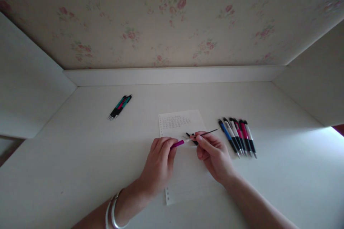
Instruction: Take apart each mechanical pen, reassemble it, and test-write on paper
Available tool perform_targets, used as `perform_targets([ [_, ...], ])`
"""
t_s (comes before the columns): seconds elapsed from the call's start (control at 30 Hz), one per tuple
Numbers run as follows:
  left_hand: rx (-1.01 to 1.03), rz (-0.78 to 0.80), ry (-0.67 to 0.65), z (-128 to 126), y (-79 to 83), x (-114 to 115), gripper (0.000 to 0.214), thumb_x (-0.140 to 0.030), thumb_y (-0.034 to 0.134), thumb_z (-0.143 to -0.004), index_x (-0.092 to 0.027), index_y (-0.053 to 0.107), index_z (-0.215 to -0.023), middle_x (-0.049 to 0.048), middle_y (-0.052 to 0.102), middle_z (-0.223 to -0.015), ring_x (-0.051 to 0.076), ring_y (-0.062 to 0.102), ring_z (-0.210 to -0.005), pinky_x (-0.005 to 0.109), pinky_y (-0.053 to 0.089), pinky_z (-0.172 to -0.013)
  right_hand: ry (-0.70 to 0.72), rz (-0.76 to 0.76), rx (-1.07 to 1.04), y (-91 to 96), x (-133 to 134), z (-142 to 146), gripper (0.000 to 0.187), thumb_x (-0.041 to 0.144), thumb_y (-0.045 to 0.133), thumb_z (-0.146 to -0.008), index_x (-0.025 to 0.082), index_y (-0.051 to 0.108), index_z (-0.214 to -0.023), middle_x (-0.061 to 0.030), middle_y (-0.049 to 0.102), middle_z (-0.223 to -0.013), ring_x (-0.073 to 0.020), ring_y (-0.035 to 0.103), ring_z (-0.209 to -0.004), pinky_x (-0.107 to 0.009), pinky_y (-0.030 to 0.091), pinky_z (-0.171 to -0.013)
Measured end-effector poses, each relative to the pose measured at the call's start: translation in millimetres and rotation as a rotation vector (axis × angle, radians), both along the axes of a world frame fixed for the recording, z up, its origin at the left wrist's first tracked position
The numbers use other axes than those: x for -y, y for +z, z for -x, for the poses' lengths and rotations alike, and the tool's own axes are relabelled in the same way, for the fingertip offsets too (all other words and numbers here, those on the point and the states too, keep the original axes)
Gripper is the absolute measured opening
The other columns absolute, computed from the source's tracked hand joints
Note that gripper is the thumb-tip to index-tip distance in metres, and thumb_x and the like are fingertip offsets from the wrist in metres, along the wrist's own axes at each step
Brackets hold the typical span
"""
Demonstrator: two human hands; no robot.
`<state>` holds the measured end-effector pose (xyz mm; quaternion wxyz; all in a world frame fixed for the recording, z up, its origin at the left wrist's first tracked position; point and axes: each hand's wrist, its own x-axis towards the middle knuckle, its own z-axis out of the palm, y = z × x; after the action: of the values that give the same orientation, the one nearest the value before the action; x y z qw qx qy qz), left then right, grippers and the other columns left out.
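Between the fingers of my left hand [160,157] is a purple pen barrel [177,144], its end pointing right. My right hand [213,154] pinches a thin dark pen refill [209,133], whose pale end lies close to the barrel's mouth. Whether the refill touches the barrel I cannot tell. Under both hands lies a sheet of punched paper [185,186] with handwriting near its top. A black pen part [188,135] rests on the paper just behind my right fingers, which partly hide it.
Several pens [238,137] in blue, white and pink lie in a row right of the paper. A few green and pink pens [120,107] are at the back left. White side panels and a flowered wall [172,28] bound the white desk [80,171].
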<state>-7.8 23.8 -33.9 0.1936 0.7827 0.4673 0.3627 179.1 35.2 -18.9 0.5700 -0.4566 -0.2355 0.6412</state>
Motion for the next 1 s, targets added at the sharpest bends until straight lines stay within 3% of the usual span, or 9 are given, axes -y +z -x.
perform_targets([
  [1.0,0.074,-0.053,-0.049,1.2,3.3,3.1,0.024,-0.01,0.054,-0.098,-0.02,0.058,-0.119,0.008,0.065,-0.108,0.022,0.059,-0.103,0.036,0.05,-0.092,0.069,-0.075,0.119,-1.3,3.4,1.4,0.021,0.036,0.085,-0.074,0.019,0.077,-0.081,-0.0049,0.076,-0.08,-0.0069,0.052,-0.046,-0.021,0.039,-0.041],
])
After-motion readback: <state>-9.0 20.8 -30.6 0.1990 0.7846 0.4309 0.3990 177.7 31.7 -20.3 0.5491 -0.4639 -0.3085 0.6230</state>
